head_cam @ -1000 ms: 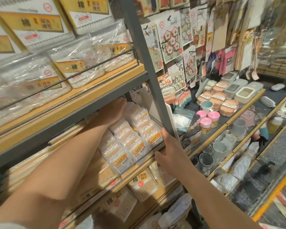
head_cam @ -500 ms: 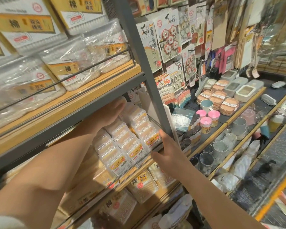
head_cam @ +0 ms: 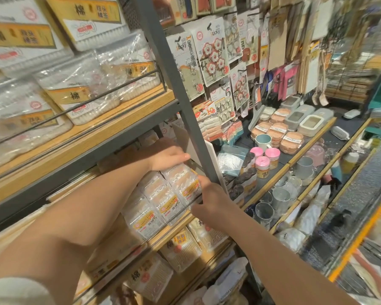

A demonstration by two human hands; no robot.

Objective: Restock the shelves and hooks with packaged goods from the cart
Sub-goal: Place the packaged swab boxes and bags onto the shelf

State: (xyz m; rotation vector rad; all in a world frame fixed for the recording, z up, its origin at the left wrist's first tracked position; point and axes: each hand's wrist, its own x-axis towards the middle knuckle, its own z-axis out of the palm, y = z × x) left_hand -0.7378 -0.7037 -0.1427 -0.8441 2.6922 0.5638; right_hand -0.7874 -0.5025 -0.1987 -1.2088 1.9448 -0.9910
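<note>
Both hands are in the middle shelf bay, on the row of clear packs with yellow labels (head_cam: pixel 163 194) that leans against the front wire rail (head_cam: pixel 180 211). Label print on those packs is too small to read.

Left hand (head_cam: pixel 167 156) reaches in under the grey shelf beam (head_cam: pixel 86 159), fingers straight and flat on top of the rear packs, pressing, not gripping. Right hand (head_cam: pixel 209 199) is at the front right corner of the row, fingers curled round the end pack, thumb side toward the rail. Looks like a grasp on that pack.

A white divider panel (head_cam: pixel 185 142) stands just right of the packs, against the grey upright post (head_cam: pixel 180 89).

Upper shelf: cotton swab bags and boxes (head_cam: pixel 79 93) with yellow bands, big character "棉" legible, plus a red round logo.

Lower shelf: more swab bags (head_cam: pixel 180 245), also marked "棉".

Right of the post, hanging cards (head_cam: pixel 211 49) read "Sticky", with flower-shaped hooks. Below them sit 3 pink-lidded jars (head_cam: pixel 264 157), tan-lidded tubs (head_cam: pixel 279 133) and clear glass cups (head_cam: pixel 279 197).
</note>
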